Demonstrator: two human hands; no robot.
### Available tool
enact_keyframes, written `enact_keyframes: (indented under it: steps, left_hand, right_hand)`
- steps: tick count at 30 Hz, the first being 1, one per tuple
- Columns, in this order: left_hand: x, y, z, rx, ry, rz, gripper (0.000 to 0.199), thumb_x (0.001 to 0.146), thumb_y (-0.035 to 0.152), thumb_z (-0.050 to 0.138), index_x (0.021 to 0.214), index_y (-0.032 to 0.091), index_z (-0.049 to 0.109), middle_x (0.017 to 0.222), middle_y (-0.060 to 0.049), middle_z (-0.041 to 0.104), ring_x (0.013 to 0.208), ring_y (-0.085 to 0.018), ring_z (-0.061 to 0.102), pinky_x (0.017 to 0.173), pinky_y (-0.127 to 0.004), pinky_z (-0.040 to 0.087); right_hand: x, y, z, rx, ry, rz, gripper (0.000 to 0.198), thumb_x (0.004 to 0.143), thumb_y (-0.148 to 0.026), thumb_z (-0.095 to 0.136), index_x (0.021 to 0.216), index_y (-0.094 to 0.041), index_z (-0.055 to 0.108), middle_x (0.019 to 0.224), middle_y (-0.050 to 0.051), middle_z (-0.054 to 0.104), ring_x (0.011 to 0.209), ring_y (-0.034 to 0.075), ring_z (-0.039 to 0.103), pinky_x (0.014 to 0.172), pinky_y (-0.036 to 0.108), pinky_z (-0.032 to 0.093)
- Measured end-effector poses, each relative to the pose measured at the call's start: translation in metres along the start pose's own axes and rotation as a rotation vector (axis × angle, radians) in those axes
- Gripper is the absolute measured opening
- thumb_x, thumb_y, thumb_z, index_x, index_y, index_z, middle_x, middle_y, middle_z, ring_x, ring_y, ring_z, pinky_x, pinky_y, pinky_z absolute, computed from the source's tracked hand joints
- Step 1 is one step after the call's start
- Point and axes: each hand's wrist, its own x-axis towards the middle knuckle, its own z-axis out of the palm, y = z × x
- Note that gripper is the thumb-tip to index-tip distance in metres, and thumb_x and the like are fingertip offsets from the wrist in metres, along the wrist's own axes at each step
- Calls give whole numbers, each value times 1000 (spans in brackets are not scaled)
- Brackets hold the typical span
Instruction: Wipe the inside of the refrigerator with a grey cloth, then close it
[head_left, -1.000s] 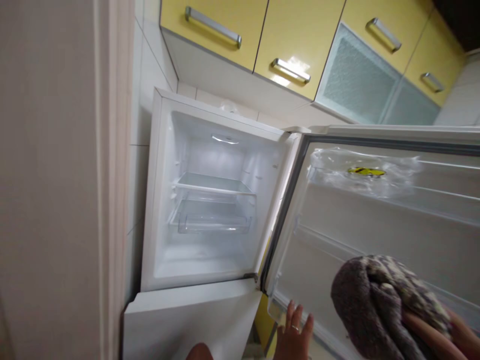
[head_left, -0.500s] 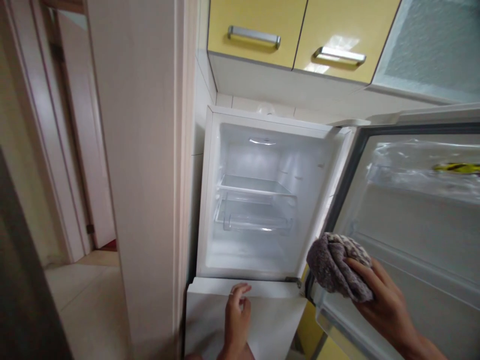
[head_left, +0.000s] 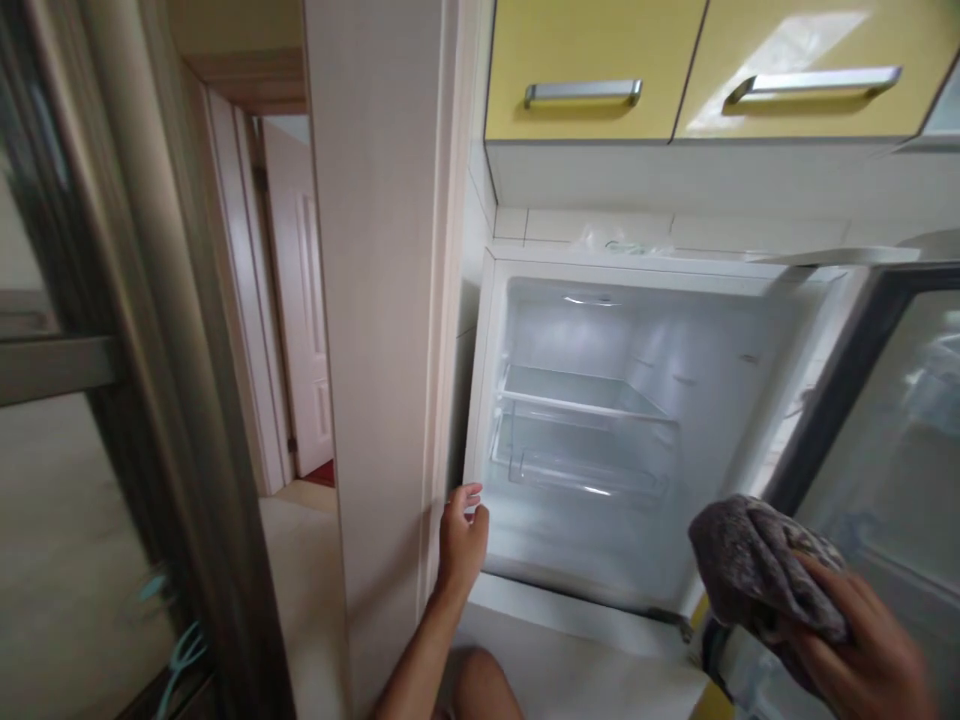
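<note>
Two hands were in view at an open fridge (head_left: 480, 420). The left hand (head_left: 461, 535) rested at the lower left edge of the fridge frame, fingers loosely curled, half open, fingertips touching the white edge and holding nothing. The right hand (head_left: 862, 650) was closed around a cloth (head_left: 757, 565), a grey-brown towel bunched into a lump; its fingers wrapped over the lump's lower right side. The cloth hung in front of the lower right corner of the fridge opening, just beside the inner edge of the open door (head_left: 892, 450). Its long axis ran from upper left to lower right, the free rounded end pointing up and left toward the fridge interior, the gripped end toward the wrist. Inside the fridge a glass shelf (head_left: 577, 390) sat above a clear drawer (head_left: 577, 465), both bare. Yellow cabinets (head_left: 592, 50) with metal handles hung above, and a white wall panel (head_left: 375, 300) stood left of the fridge, with a doorway (head_left: 292, 300) beyond it.
</note>
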Motion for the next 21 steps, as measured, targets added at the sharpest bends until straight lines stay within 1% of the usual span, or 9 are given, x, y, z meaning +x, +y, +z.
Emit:
enact_keyframes:
  steps: [3,5,7,9,11,13,15,18,21]
  left_hand:
    - [17,12,-11,107,20,64,32,80,14,50,106,15,68,110,-13,75,99,-23,71,86,-38,57]
    - [35,25,-13,161,25,109,33,82,14,50,111,13,67,114,-15,74,104,-24,70,93,-41,56]
    - [56,41,-10,176,26,137,35,86,19,51,118,14,65,121,-15,73,114,-25,68,103,-44,52]
    - [78,58,-2,183,22,154,39,89,24,53,126,16,63,133,-15,68,126,-26,63,112,-45,46]
    - [99,74,9,186,30,149,47,92,29,52,137,14,56,147,-17,60,138,-27,55,118,-45,40]
    - [118,88,23,186,45,120,59,97,43,48,145,8,48,152,-22,53,144,-30,49,121,-45,36]
    - [133,102,37,182,65,88,72,99,56,39,149,4,42,153,-26,51,144,-32,49,120,-46,37]
    - [149,114,56,166,97,114,80,98,66,38,150,6,41,152,-26,52,145,-33,47,120,-45,38]
    - [161,111,66,195,163,234,87,89,65,60,153,10,38,154,-23,51,145,-32,47,119,-41,39]
  right_hand:
    - [0,8,7,83,4,94,28,85,-45,60,109,-33,65,103,8,72,89,34,72,67,45,59]
    - [3,2,13,147,-30,137,27,83,-47,62,105,-32,67,104,7,75,90,33,73,69,45,59]
    - [5,-12,21,210,-55,196,30,80,-50,64,101,-30,69,103,7,76,91,33,72,74,45,59]
    - [4,-28,33,274,-71,316,38,74,-54,65,99,-25,71,102,7,76,94,33,71,79,43,58]
    - [0,-42,48,352,-134,515,44,70,-54,66,98,-21,73,100,7,76,93,32,70,81,40,57]
    - [-8,-51,68,428,-222,712,47,66,-54,67,97,-19,73,94,7,76,90,30,69,80,38,57]
    - [-19,-56,89,486,-291,851,52,60,-57,69,96,-19,72,91,6,76,89,31,68,83,41,56]
    - [-39,-63,120,558,-366,949,56,56,-58,68,96,-19,71,95,6,77,93,32,68,91,44,54]
    - [-62,-73,150,652,-415,1022,51,58,-55,67,93,-18,71,90,6,77,92,30,68,91,42,54]
